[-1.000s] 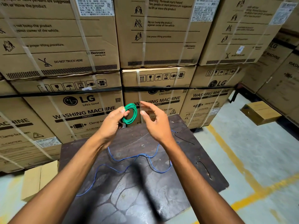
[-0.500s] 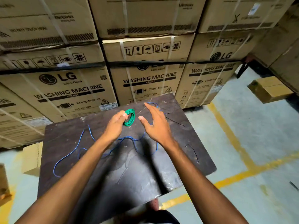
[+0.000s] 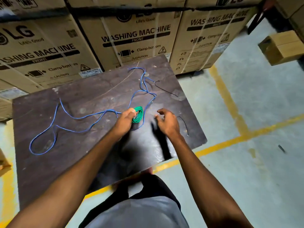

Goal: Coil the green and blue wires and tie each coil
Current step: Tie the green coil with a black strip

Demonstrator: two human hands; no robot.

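Compared with half a second earlier, both hands have dropped closer to the dark tabletop (image 3: 49, 162), and the camera has tipped downward, so the person's grey shirt now fills the lower edge. One green wire coil (image 3: 138, 115), a tight round bundle of several glossy turns, is pinched in the left hand (image 3: 125, 120) over the table's centre. The right hand (image 3: 167, 121) hovers just beside it, holding nothing, fingers loosely bent, slightly motion-blurred. One blue wire (image 3: 79, 118) lies uncoiled in long irregular loops across the mottled, scuffed tabletop, running from the left side to the far edge and passing behind the coil. Two short thin black ties (image 3: 165, 90) lie on the right part of the table. Three printed cardboard cartons (image 3: 131, 35), strapped with pale bands, stand behind, cut off at the top; one small box (image 3: 283, 46) sits on the concrete floor.
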